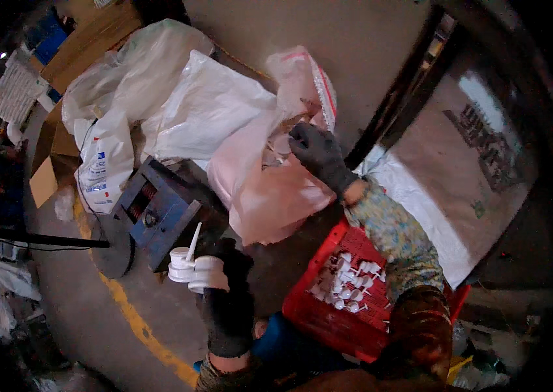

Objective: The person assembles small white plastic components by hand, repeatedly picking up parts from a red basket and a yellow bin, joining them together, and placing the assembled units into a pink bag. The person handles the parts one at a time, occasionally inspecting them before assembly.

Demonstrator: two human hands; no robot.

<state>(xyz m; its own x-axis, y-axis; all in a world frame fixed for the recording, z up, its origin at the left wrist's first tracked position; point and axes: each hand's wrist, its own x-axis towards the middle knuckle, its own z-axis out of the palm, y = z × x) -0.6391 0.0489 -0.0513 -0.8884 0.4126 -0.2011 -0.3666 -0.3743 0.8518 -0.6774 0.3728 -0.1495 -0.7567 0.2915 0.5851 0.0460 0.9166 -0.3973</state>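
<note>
My left hand (229, 297), in a dark glove, is closed on white plastic caps (208, 274) at the lower middle; a thin white stem sticks up from one of them. My right hand (321, 155), gloved too, reaches to the mouth of a pinkish see-through plastic bag (276, 206). Its fingers are curled beside a pale round piece (281, 145) at the bag's opening; what they grip is too dark to make out. Below my right forearm, a red plastic crate (312, 294) holds several white stemmed caps (348, 284).
A blue metal block with a spring (165, 202) stands left of the pink bag. White plastic sacks (204, 111) and a cardboard box (97, 49) lie behind it. To the right, a large printed sack (459, 170) sits beside a dark metal post (397, 91). A yellow line (132, 313) crosses the floor.
</note>
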